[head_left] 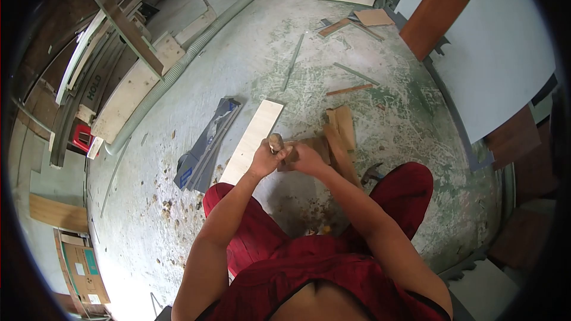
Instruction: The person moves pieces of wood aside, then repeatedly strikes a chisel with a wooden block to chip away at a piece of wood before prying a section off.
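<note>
My left hand (265, 160) is closed around a small brown piece with a rounded end (275, 141). Close against it, my right hand (306, 159) has its fingers curled in toward the left one; what they grip is hidden. A flat brown piece (319, 145) shows just past the right hand's knuckles. Left of the hands, a pale wooden board (254, 137) lies on the floor. Brown wooden strips (342, 137) lie to the right, and a hammer (373, 173) rests beside my right knee.
A bundle of dark grey strips (208, 145) lies at the left. Thin strips (350, 90) and offcuts (351, 24) are scattered ahead on the concrete floor (285, 47). A long grey hose (196, 47) borders stacked boards. A large white panel (476, 47) stands at the right.
</note>
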A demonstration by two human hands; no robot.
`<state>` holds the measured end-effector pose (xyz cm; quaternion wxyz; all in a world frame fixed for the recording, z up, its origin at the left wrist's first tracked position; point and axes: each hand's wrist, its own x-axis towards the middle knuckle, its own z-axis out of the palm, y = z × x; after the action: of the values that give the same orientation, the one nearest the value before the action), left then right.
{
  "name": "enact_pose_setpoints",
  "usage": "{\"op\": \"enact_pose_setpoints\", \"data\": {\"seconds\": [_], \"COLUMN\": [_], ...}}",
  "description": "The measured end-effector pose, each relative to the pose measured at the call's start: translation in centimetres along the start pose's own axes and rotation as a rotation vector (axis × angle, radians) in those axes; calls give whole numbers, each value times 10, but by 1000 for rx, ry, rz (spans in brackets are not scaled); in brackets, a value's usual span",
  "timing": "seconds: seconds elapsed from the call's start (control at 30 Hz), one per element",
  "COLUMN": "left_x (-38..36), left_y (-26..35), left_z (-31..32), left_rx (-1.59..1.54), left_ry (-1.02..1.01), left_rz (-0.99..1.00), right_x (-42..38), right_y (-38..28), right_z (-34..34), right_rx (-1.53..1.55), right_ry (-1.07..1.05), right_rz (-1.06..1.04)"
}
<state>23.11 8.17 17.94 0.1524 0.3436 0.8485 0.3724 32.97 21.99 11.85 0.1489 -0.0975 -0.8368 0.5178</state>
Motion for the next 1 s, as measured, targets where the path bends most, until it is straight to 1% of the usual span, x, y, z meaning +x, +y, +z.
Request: {"op": "enact_pose_setpoints", "data": {"seconds": [0.1, 0.2, 0.3, 0.33, 0.43, 0.5, 0.53, 0.57, 0.63, 0.67, 0.7, 0.73, 0.77, 0.8, 0.83, 0.9, 0.93, 1.0], "left_x": [-1, -3, -18, -22, -33, -54, -67, -80, -106, -116, -124, -132, -139, -148, -153, -159, -163, -162], "left_y": [13, 20, 62, 74, 96, 140, 166, 190, 232, 246, 259, 272, 287, 298, 301, 304, 305, 308], "left_z": [5, 7, -3, -8, -37, -65, -78, -91, -103, -105, -104, -100, -94, -94, -102, -111, -107, -103], "left_rx": [-78, -16, -85, -106, 266, 61, -58, -178, -367, -477, -610, -764, -907, -940, -841, -612, -597, -649], "left_ry": [-61, -60, -96, -82, 78, 53, 74, 99, 230, 331, 495, 763, 1190, 1367, 1029, 349, 550, 526], "left_rz": [46, 111, 124, 101, 361, 400, 502, 601, 896, 1059, 1215, 1348, 1398, 1383, 1484, 1588, 1528, 1561], "right_x": [-2, -1, -3, -3, -3, -3, -1, 2, 8, 8, 9, 10, 13, 11, 8, 5, 3, 2], "right_y": [-46, -36, -34, -38, -46, -44, -41, -34, -20, -23, -21, -18, -15, -22, -32, -39, -40, -39], "right_z": [-12, -3, 2, 0, -13, -20, -23, -20, -14, -16, -13, -9, -6, -9, -12, -15, -14, -16], "right_rx": [123, 121, 183, 176, 166, 189, 196, 195, 189, 171, 165, 159, 152, 162, 172, 175, 170, 163], "right_ry": [-81, 20, 120, 117, 126, 147, 152, 183, 238, 231, 227, 223, 222, 192, 164, 130, 125, 117], "right_rz": [70, 125, 110, 106, 127, 179, 239, 240, 240, 236, 230, 224, 215, 219, 224, 218, 208, 201]}}
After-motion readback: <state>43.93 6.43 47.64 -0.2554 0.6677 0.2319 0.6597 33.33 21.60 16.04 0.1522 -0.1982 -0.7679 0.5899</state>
